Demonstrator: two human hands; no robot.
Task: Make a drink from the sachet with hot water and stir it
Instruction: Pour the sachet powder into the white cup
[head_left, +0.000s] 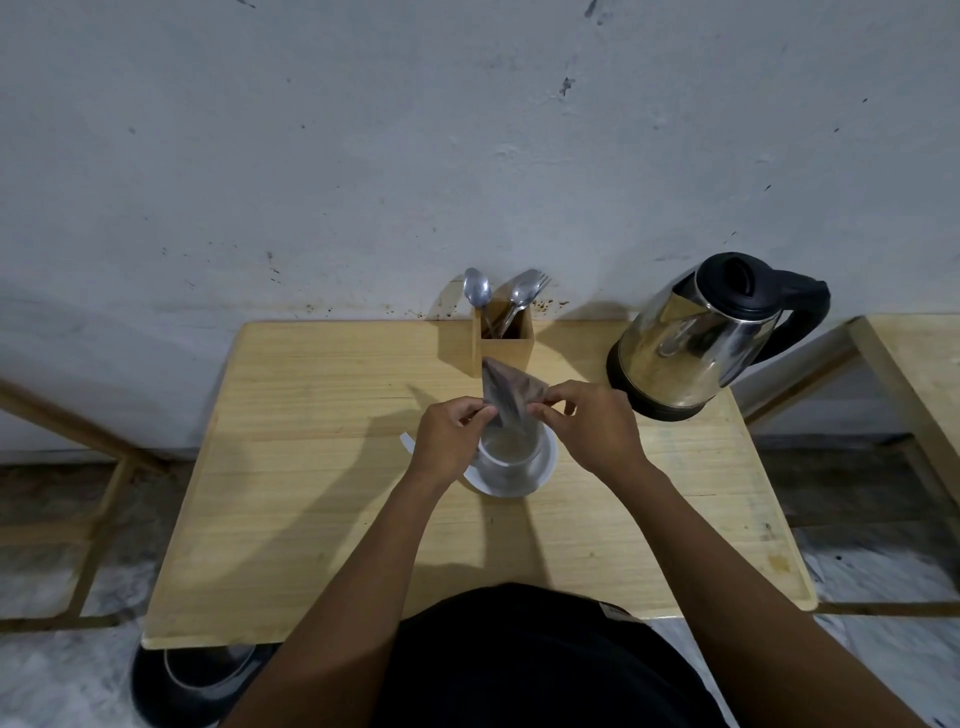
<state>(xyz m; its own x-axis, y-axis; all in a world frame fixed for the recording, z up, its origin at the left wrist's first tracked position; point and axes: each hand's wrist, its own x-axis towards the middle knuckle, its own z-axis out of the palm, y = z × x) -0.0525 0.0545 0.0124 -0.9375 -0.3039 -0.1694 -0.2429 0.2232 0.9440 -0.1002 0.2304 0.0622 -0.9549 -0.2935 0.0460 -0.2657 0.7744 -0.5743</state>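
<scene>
Your left hand (451, 441) and right hand (587, 423) each pinch a side of the small brownish foil sachet (506, 392), fingertips closed on it, tilting it directly above the white cup (511, 457). The cup stands on a white saucer (543, 480) on the pale wooden table (311, 467). Beyond the cup sits a wooden holder (501, 345) with metal spoons (478, 291); right of the cup, a steel kettle with black lid (696, 338).
</scene>
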